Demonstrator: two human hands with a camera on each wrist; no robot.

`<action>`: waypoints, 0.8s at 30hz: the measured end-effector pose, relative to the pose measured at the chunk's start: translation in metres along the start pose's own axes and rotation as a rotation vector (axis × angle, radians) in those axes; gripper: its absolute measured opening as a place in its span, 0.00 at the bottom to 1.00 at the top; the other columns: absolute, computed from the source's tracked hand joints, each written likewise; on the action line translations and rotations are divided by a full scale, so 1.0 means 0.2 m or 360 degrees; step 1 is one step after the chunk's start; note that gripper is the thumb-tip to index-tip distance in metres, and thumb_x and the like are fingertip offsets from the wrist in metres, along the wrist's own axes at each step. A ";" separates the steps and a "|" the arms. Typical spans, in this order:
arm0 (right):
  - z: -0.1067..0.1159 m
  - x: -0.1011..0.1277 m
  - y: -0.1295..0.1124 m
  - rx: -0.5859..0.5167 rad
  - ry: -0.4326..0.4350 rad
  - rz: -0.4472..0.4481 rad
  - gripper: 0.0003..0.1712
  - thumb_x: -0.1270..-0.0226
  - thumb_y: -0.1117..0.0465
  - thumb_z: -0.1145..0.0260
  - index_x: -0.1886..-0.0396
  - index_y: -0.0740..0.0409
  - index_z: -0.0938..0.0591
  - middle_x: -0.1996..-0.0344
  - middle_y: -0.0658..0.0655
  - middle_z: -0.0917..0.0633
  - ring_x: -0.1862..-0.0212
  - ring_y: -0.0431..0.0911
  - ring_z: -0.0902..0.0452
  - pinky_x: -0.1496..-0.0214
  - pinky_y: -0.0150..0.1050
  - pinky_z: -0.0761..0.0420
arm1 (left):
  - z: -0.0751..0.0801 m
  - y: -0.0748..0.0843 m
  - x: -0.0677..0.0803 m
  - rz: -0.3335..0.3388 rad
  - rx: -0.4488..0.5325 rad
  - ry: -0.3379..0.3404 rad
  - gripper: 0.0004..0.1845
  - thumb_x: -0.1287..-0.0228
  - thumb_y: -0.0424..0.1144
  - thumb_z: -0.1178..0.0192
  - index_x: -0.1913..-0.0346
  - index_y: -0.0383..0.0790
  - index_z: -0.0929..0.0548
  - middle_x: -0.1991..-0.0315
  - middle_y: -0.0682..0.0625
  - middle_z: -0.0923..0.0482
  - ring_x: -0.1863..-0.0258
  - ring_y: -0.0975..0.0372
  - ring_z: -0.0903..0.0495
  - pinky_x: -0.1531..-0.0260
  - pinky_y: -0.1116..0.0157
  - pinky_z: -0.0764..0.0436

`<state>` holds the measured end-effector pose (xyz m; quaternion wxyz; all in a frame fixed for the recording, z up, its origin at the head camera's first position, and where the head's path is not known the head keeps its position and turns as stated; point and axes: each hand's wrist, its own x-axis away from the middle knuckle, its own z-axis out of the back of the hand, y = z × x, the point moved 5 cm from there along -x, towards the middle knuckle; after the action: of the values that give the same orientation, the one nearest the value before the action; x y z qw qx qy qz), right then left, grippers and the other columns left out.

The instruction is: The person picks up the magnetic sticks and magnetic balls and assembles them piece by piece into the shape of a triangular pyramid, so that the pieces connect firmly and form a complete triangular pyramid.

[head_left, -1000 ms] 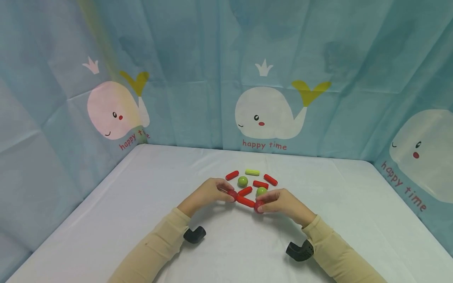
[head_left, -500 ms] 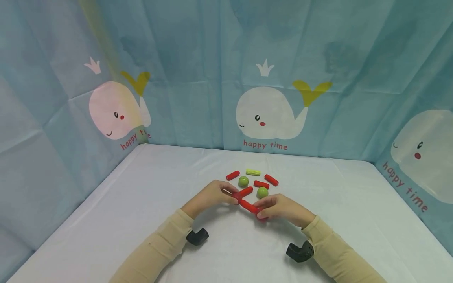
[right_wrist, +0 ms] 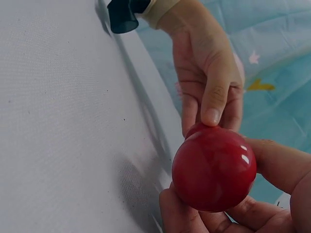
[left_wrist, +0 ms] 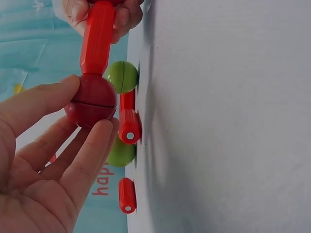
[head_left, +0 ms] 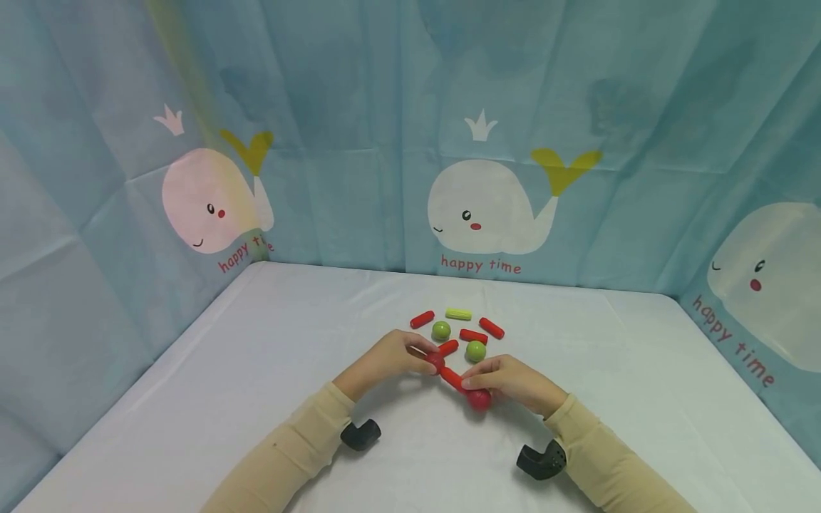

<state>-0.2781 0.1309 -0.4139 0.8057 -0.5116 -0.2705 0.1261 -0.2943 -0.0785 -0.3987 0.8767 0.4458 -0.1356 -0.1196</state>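
A red rod (head_left: 452, 379) (left_wrist: 97, 39) joins two red balls above the white table (head_left: 256, 370). My left hand (head_left: 391, 354) pinches the left red ball (head_left: 437, 362) (left_wrist: 91, 101) between thumb and fingers. My right hand (head_left: 513, 377) grips the other red ball (head_left: 478, 399) (right_wrist: 214, 167), which fills the right wrist view. Behind the hands lie two green balls (head_left: 440, 330) (head_left: 475, 350), several loose red rods (head_left: 421, 318) (head_left: 491, 327) and one yellow-green rod (head_left: 458, 313).
A teal curtain with white whales (head_left: 487, 206) walls in the table at the back and both sides. Black wrist camera mounts (head_left: 360, 434) (head_left: 541, 462) hang under both sleeves near the table's front.
The rod and ball assembly has tilted: my right hand has brought its ball down and toward me, while my left hand has shifted slightly right.
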 end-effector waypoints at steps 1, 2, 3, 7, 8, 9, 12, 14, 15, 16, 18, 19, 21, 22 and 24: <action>0.00 0.00 0.00 -0.0012 -0.0004 0.0000 0.20 0.35 0.53 0.31 0.51 0.63 0.13 0.67 0.47 0.12 0.61 0.42 0.22 0.55 0.37 0.25 | 0.00 0.00 0.00 -0.0002 0.0006 -0.0001 0.17 0.44 0.44 0.27 0.50 0.50 0.12 0.54 0.55 0.14 0.52 0.62 0.21 0.48 0.57 0.19; 0.00 0.00 0.00 -0.0023 -0.0007 -0.0001 0.20 0.35 0.53 0.31 0.51 0.63 0.14 0.66 0.47 0.12 0.60 0.42 0.22 0.55 0.37 0.24 | 0.00 0.01 0.00 -0.0008 0.0011 -0.0001 0.17 0.44 0.44 0.27 0.50 0.50 0.12 0.54 0.55 0.13 0.52 0.62 0.20 0.48 0.57 0.19; 0.00 0.00 0.00 -0.0034 -0.0007 -0.0005 0.20 0.35 0.53 0.31 0.51 0.63 0.14 0.66 0.48 0.11 0.60 0.42 0.21 0.55 0.37 0.23 | 0.00 0.01 -0.01 -0.0010 0.0020 -0.0003 0.17 0.44 0.44 0.27 0.50 0.50 0.12 0.55 0.55 0.13 0.52 0.62 0.19 0.48 0.57 0.19; 0.00 0.00 0.00 -0.0054 0.0015 -0.0018 0.20 0.34 0.53 0.32 0.51 0.63 0.14 0.63 0.49 0.11 0.58 0.43 0.21 0.55 0.36 0.22 | 0.00 0.01 -0.02 0.0010 0.0047 0.0028 0.17 0.44 0.47 0.27 0.51 0.51 0.12 0.55 0.56 0.13 0.51 0.61 0.20 0.47 0.56 0.20; 0.01 0.00 0.00 -0.0064 0.0019 -0.0019 0.20 0.34 0.53 0.32 0.51 0.63 0.14 0.63 0.49 0.11 0.57 0.43 0.22 0.55 0.36 0.21 | 0.01 0.01 -0.02 0.0027 0.0060 0.0053 0.17 0.44 0.48 0.27 0.51 0.51 0.12 0.55 0.56 0.13 0.50 0.61 0.20 0.47 0.56 0.20; 0.01 0.00 0.00 -0.0074 0.0025 -0.0019 0.20 0.34 0.53 0.31 0.50 0.63 0.14 0.62 0.49 0.12 0.57 0.44 0.22 0.54 0.35 0.21 | 0.01 0.01 -0.03 0.0048 0.0078 0.0081 0.17 0.44 0.50 0.28 0.51 0.51 0.12 0.55 0.56 0.14 0.50 0.60 0.21 0.48 0.56 0.20; 0.02 0.00 0.00 -0.0103 0.0040 -0.0011 0.21 0.34 0.53 0.32 0.50 0.63 0.14 0.62 0.49 0.12 0.56 0.44 0.22 0.54 0.36 0.20 | 0.04 -0.01 -0.05 0.0116 0.0145 0.0174 0.17 0.44 0.53 0.29 0.53 0.51 0.12 0.54 0.55 0.14 0.53 0.60 0.19 0.49 0.56 0.19; 0.03 0.00 0.00 -0.0114 0.0057 -0.0006 0.21 0.34 0.53 0.32 0.49 0.64 0.14 0.60 0.49 0.12 0.55 0.44 0.21 0.52 0.36 0.19 | 0.05 -0.02 -0.07 0.0139 0.0203 0.0206 0.17 0.43 0.52 0.29 0.53 0.49 0.12 0.54 0.53 0.14 0.56 0.60 0.17 0.49 0.57 0.18; 0.04 0.00 0.00 -0.0117 0.0068 -0.0002 0.22 0.34 0.53 0.32 0.49 0.64 0.15 0.60 0.49 0.12 0.55 0.44 0.21 0.52 0.37 0.18 | 0.06 -0.02 -0.07 0.0146 0.0223 0.0209 0.17 0.43 0.52 0.29 0.53 0.48 0.12 0.53 0.52 0.14 0.57 0.60 0.16 0.49 0.57 0.18; 0.04 0.00 0.00 -0.0119 0.0081 -0.0001 0.22 0.34 0.53 0.32 0.48 0.64 0.15 0.59 0.49 0.13 0.54 0.43 0.21 0.51 0.37 0.18 | 0.06 -0.02 -0.08 0.0149 0.0237 0.0207 0.18 0.42 0.51 0.29 0.53 0.47 0.12 0.52 0.51 0.14 0.58 0.61 0.15 0.50 0.58 0.17; 0.06 0.00 0.00 -0.0122 0.0108 -0.0001 0.22 0.34 0.53 0.32 0.48 0.64 0.15 0.59 0.49 0.13 0.54 0.43 0.21 0.51 0.38 0.17 | 0.06 -0.02 -0.09 0.0152 0.0249 0.0201 0.17 0.42 0.50 0.29 0.53 0.45 0.13 0.52 0.50 0.14 0.59 0.61 0.15 0.50 0.59 0.17; 0.06 0.00 0.00 -0.0131 0.0118 -0.0005 0.22 0.34 0.53 0.33 0.48 0.64 0.15 0.59 0.49 0.13 0.55 0.43 0.21 0.51 0.38 0.17 | 0.06 -0.02 -0.10 0.0144 0.0246 0.0195 0.17 0.41 0.49 0.29 0.52 0.44 0.13 0.51 0.50 0.14 0.59 0.61 0.15 0.50 0.59 0.16; 0.07 0.00 0.00 -0.0157 0.0147 -0.0017 0.22 0.34 0.53 0.32 0.48 0.65 0.15 0.60 0.49 0.12 0.56 0.42 0.20 0.52 0.38 0.17 | 0.06 -0.02 -0.12 0.0161 0.0238 0.0196 0.16 0.41 0.47 0.29 0.52 0.44 0.13 0.51 0.50 0.15 0.59 0.61 0.15 0.51 0.60 0.16; 0.08 0.00 0.00 -0.0170 0.0158 -0.0026 0.22 0.34 0.53 0.32 0.48 0.65 0.15 0.61 0.49 0.12 0.57 0.42 0.20 0.52 0.37 0.17 | 0.06 -0.02 -0.12 0.0166 0.0219 0.0198 0.16 0.41 0.47 0.29 0.53 0.44 0.13 0.51 0.50 0.15 0.59 0.61 0.16 0.51 0.60 0.16; 0.09 0.00 0.01 -0.0203 0.0165 -0.0031 0.22 0.34 0.54 0.32 0.48 0.66 0.16 0.63 0.48 0.12 0.58 0.41 0.19 0.53 0.36 0.16 | 0.05 -0.03 -0.14 0.0189 0.0189 0.0193 0.14 0.41 0.45 0.29 0.54 0.45 0.13 0.53 0.50 0.15 0.59 0.61 0.17 0.53 0.61 0.16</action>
<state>-0.2873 0.1448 -0.4090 0.7856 -0.5651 -0.2409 0.0740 -0.3246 -0.0788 -0.4014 0.8609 0.4945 -0.1153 -0.0318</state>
